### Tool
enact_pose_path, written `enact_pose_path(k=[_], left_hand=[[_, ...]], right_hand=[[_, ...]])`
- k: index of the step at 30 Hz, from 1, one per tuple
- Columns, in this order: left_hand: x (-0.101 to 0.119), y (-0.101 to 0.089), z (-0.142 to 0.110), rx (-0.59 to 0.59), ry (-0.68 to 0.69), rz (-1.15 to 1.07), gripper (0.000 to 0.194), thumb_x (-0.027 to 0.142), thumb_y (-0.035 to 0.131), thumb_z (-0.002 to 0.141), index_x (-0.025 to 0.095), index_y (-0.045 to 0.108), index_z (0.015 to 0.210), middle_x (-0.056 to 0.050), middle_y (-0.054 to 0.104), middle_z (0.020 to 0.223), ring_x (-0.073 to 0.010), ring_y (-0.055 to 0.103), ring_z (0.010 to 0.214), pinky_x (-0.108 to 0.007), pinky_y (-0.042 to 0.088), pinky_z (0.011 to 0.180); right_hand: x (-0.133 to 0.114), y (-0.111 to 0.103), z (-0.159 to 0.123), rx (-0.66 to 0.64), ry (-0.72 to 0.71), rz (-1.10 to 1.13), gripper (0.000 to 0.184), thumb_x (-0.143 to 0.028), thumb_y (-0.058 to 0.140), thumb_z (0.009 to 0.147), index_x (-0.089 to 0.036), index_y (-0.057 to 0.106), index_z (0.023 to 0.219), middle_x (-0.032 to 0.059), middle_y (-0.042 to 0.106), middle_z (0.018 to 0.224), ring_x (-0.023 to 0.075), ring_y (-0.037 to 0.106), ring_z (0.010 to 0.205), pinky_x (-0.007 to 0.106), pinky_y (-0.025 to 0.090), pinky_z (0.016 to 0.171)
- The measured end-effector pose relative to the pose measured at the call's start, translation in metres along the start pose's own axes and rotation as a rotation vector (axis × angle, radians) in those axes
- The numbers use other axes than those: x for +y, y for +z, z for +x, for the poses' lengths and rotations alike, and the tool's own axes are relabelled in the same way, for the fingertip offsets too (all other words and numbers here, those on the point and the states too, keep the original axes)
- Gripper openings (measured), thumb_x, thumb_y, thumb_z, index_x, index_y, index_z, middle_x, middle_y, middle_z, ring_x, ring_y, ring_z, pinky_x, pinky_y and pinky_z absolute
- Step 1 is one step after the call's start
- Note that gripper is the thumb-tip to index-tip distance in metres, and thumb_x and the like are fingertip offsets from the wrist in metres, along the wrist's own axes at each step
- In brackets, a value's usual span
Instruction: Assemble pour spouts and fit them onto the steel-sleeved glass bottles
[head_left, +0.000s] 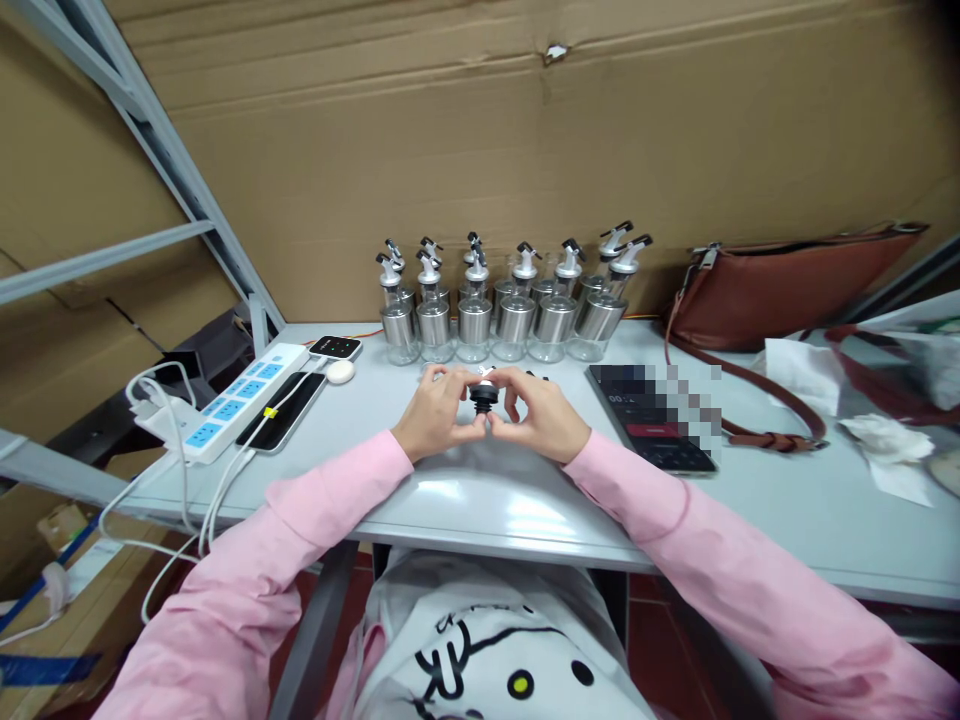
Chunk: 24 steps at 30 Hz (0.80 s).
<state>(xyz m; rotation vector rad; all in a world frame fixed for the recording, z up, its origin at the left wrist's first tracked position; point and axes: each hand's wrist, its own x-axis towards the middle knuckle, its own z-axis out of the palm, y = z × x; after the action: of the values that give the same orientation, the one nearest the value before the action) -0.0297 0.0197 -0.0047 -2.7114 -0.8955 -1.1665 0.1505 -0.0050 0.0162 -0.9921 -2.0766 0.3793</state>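
Between both hands, just above the table (495,510), is a pour spout stopper (484,393) with a black ribbed plug pointing down and a whitish top. My left hand (442,410) pinches it from the left with thumb and fingers. From the right, my right hand (541,412) grips the same stopper, its thumb near the plug's lower end. Behind the hands stand several glass bottles with steel sleeves (474,328), in two rows, each front one topped by a silver-and-black spout (526,262). Small dark bits beyond my right hand are mostly hidden by it.
To the left lie a power strip (225,405), a phone (283,412) with white cables, a small dark-screened device (336,347) and a round white object (340,372). Rightward are a large phone (652,420), a brown bag (780,290) and crumpled tissues (889,440). Cardboard (480,150) stands behind.
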Motion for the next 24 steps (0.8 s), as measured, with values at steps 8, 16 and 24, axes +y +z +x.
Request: enact_pose_path(k=[8,16,24], left_hand=[[0.0015,-0.0002,-0.0005,-0.038,-0.024,-0.013,0.039,0.026,0.053,0.072,0.017,0.041,0.108,-0.002,0.059,0.085,-0.0178,0.055,0.074,-0.039,0.037,0.084],[0.0021,-0.0001,-0.0009,-0.034,-0.022,-0.037,0.035,0.025,0.051,0.073,0.017,0.041,0.106,-0.001,0.058,0.084,-0.0146,0.054,0.066,-0.039,0.036,0.084],[0.0035,0.0001,-0.0004,-0.052,-0.045,-0.048,0.032,0.024,0.052,0.073,0.018,0.042,0.102,-0.002,0.060,0.087,-0.0159,0.055,0.070,-0.039,0.036,0.084]], right_hand=[[0.0014,-0.0006,-0.0003,-0.015,-0.013,-0.002,0.036,-0.021,0.058,0.066,-0.019,0.054,0.102,0.0008,0.062,0.078,0.0101,0.051,0.052,0.024,0.042,0.060],[0.0022,0.0000,-0.0002,-0.026,-0.030,0.016,0.035,-0.020,0.057,0.067,-0.018,0.053,0.102,0.0025,0.063,0.082,0.0104,0.052,0.053,0.026,0.043,0.061],[0.0012,0.0005,-0.0002,-0.026,-0.024,0.028,0.024,-0.019,0.056,0.067,-0.019,0.055,0.091,0.0000,0.060,0.074,0.0098,0.050,0.053,0.024,0.041,0.058]])
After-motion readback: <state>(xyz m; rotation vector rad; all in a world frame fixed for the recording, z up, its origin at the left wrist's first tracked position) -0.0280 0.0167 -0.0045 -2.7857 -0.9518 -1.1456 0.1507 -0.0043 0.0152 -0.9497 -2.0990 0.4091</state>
